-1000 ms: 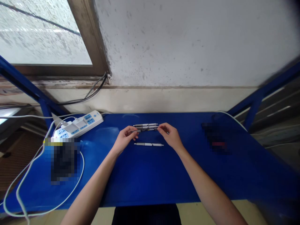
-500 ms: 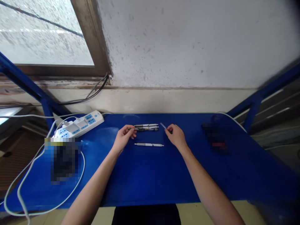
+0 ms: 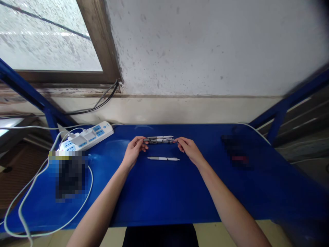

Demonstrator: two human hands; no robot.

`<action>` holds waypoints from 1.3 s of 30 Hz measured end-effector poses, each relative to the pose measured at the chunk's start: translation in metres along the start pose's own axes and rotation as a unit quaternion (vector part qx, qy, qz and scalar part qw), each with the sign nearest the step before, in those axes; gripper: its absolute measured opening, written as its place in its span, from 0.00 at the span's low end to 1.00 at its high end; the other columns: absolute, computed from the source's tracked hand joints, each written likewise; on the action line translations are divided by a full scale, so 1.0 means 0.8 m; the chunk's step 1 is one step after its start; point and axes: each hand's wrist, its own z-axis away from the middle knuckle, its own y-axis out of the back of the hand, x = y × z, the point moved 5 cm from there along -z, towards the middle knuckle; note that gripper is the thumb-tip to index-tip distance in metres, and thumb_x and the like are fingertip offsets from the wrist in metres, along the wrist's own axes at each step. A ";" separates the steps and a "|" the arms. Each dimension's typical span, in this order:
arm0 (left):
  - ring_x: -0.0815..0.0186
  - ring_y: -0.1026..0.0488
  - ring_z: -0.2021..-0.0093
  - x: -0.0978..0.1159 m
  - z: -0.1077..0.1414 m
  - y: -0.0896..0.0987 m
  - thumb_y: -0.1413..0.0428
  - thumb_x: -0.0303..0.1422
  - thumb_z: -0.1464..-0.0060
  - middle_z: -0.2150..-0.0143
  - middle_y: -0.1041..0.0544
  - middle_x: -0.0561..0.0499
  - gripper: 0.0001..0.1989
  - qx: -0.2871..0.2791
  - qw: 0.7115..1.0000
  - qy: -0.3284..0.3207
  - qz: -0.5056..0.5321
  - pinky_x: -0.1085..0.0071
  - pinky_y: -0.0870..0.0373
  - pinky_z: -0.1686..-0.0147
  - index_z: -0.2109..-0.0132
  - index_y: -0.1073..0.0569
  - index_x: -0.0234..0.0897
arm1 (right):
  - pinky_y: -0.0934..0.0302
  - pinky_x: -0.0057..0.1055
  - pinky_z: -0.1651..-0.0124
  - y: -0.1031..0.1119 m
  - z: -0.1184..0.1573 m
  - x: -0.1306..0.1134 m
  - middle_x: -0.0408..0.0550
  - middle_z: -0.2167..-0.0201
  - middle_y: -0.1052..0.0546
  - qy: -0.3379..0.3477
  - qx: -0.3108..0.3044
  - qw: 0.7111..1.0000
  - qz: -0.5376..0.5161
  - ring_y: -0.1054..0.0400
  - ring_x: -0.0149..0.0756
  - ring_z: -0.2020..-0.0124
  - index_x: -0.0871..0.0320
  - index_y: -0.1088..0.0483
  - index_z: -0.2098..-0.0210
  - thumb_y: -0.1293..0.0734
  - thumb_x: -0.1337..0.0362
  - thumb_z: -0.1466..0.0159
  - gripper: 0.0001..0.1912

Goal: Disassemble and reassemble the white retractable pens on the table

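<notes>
Near the back of the blue table, my left hand (image 3: 134, 148) is closed, thumb and fingertips pinching the left end of a dark pen (image 3: 159, 142). Close behind this pen lie white-and-grey pens (image 3: 159, 138), side by side and partly overlapping it in view. My right hand (image 3: 189, 149) is closed too, its fingertips pinched at the dark pen's right end; any small piece between them is hidden. In front of both hands, a separate white-and-grey pen (image 3: 163, 158) rests flat, pointing left, touched by neither hand.
A white power strip (image 3: 88, 135) with plugs lies at the table's back left. White cable (image 3: 89, 192) loops over the left side beside a blurred dark object (image 3: 70, 176). Another dark object (image 3: 235, 151) is on the right. A wall (image 3: 200, 48) rises behind.
My right hand has moved left to the dark pen's right end. The thin clear piece it held apart from the pens is now out of sight. My left hand has barely shifted.
</notes>
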 end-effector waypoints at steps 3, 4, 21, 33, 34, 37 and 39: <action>0.70 0.28 0.72 0.000 0.001 -0.002 0.43 0.41 0.46 0.65 0.24 0.48 0.14 -0.008 1.000 0.003 -0.020 0.74 0.34 0.72 0.57 0.29 0.35 | 0.53 0.27 0.77 -0.004 0.001 -0.002 0.40 0.81 0.38 0.011 -0.010 0.999 0.030 0.45 0.28 0.80 0.59 0.24 0.65 0.36 0.49 0.39 0.19; 0.69 0.28 0.72 0.000 0.001 -0.003 0.43 0.41 0.46 0.66 0.23 0.48 0.15 -0.012 1.000 0.004 -0.029 0.73 0.34 0.72 0.58 0.29 0.35 | 0.52 0.27 0.76 -0.005 0.001 -0.002 0.40 0.81 0.38 0.014 -0.012 0.999 0.037 0.45 0.28 0.80 0.59 0.24 0.64 0.37 0.49 0.39 0.20; 0.70 0.33 0.79 0.005 0.006 -0.008 0.48 0.49 0.43 0.79 0.25 0.50 0.22 -0.035 0.986 -0.002 -0.165 0.74 0.40 0.77 0.73 0.28 0.34 | 0.35 0.34 0.67 -0.023 0.011 -0.016 0.51 0.68 0.22 0.041 -0.091 0.990 -0.101 0.28 0.37 0.67 0.58 0.24 0.57 0.30 0.56 0.40 0.16; 0.72 0.33 0.75 0.016 0.012 -0.019 0.39 0.42 0.49 0.73 0.27 0.54 0.16 -0.072 0.988 -0.053 -0.129 0.76 0.36 0.74 0.56 0.28 0.37 | 0.33 0.33 0.68 -0.026 0.010 -0.011 0.52 0.68 0.21 0.004 -0.089 0.988 -0.123 0.25 0.40 0.66 0.59 0.25 0.59 0.30 0.54 0.41 0.16; 0.72 0.33 0.76 0.015 0.011 -0.018 0.40 0.42 0.48 0.73 0.27 0.54 0.17 -0.067 0.989 -0.048 -0.120 0.76 0.36 0.75 0.55 0.28 0.37 | 0.33 0.33 0.68 -0.025 0.010 -0.011 0.52 0.68 0.21 0.004 -0.088 0.988 -0.126 0.25 0.40 0.66 0.59 0.25 0.59 0.30 0.54 0.41 0.16; 0.73 0.35 0.80 0.006 0.009 -0.012 0.44 0.47 0.46 0.74 0.28 0.52 0.18 -0.045 0.994 -0.004 -0.099 0.76 0.40 0.82 0.60 0.28 0.34 | 0.33 0.33 0.67 -0.025 0.009 -0.013 0.52 0.68 0.21 0.007 -0.088 0.988 -0.128 0.25 0.40 0.65 0.59 0.25 0.59 0.30 0.54 0.41 0.16; 0.73 0.37 0.81 0.001 0.008 -0.010 0.46 0.49 0.44 0.76 0.30 0.51 0.20 -0.042 0.993 0.020 -0.107 0.77 0.44 0.84 0.68 0.28 0.33 | 0.33 0.33 0.67 -0.024 0.009 -0.014 0.53 0.67 0.21 0.012 -0.089 0.988 -0.126 0.25 0.41 0.64 0.59 0.25 0.59 0.30 0.54 0.41 0.16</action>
